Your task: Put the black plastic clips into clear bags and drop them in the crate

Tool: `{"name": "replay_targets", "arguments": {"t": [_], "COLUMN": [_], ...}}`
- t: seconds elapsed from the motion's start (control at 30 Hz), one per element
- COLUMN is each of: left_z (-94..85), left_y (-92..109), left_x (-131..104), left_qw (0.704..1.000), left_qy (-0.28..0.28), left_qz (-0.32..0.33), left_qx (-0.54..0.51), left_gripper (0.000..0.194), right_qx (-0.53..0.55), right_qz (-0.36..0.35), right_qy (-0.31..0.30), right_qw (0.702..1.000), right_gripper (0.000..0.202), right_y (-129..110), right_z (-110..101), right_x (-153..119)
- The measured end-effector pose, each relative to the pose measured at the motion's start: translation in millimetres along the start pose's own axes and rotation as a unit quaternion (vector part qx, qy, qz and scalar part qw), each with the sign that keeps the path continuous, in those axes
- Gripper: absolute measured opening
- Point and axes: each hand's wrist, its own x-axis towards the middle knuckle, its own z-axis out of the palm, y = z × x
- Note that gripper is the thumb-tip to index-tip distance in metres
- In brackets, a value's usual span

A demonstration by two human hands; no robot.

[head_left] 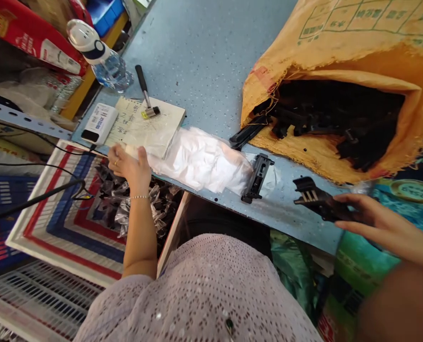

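My left hand (131, 164) is at the left end of a stack of clear plastic bags (207, 161), its fingers curled in beside the notebook. Pale film shows between thumb and fingers, seemingly the end of a plastic bag; the fingertips are partly hidden. On the right, my right hand (362, 213) grips a black plastic part (320, 199) with a ribbed, curved end, held above the table's front edge. Another black plastic part (257, 178) lies across the right end of the bags. A further long black piece (249, 133) sticks out of the orange woven sack's mouth.
The orange woven sack (268, 61), full of black parts, lies open on the blue speckled table (204, 57). A small hammer (145, 92) rests on a notebook (170, 118), near a white box (100, 123) and water bottle (108, 66). Below left, a crate (60, 218) holds bagged pieces.
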Motion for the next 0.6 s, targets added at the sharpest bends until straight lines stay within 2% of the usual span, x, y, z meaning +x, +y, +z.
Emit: {"name": "replay_targets", "arguments": {"t": [0.07,0.13,0.23,0.27,0.3,0.37,0.4,0.43,0.53,0.57,0.6], "left_z": [4.2,10.4,10.5,6.8,1.6,-10.6,-15.5,-18.3,-9.4,-1.8,6.7], "left_y": [-8.8,-11.6,-4.0,1.1,6.8,16.4,18.7,18.7,4.3,-3.4,-11.2], "left_x": [21.7,32.7,21.9,12.0,0.7,-19.2,-24.2,-24.2,5.4,21.3,37.2], "left_qw": [0.998,0.998,0.997,0.991,0.978,0.936,0.924,0.928,0.986,0.994,0.998], "left_qy": [-0.057,-0.059,-0.042,-0.065,-0.114,-0.228,-0.25,-0.234,-0.047,-0.015,-0.012], "left_qz": [-0.009,0.005,0.013,0.032,0.064,0.138,0.16,0.165,0.098,0.072,0.051], "left_qx": [0.034,0.024,-0.066,-0.113,-0.161,-0.231,-0.242,-0.237,-0.129,-0.078,-0.034], "left_gripper": [0.042,0.022,0.013,0.015,0.018,0.025,0.028,0.031,0.043,0.046,0.046], "right_qx": [0.068,0.125,0.247,0.309,0.376,0.484,0.526,0.561,0.637,0.655,0.668], "right_qz": [0.0,-0.012,-0.051,-0.064,-0.073,-0.072,-0.067,-0.06,-0.034,-0.024,-0.013], "right_qy": [-0.041,-0.073,-0.089,-0.097,-0.107,-0.149,-0.166,-0.179,-0.181,-0.178,-0.175], "right_qw": [0.997,0.989,0.964,0.944,0.917,0.86,0.831,0.806,0.748,0.734,0.723], "right_gripper": [0.055,0.058,0.054,0.053,0.054,0.056,0.055,0.054,0.05,0.049,0.048], "right_y": [-28.0,-60.7,-110.8,-126.7,-141.9,-168.4,-179.2,-188.2,-203.3,-205.0,-205.3], "right_z": [6.8,21.0,55.9,70.1,84.7,112.8,125.1,135.9,157.5,161.7,164.6], "right_x": [21.8,46.1,75.3,82.0,87.1,93.7,95.7,97.3,101.0,102.2,103.3]}}
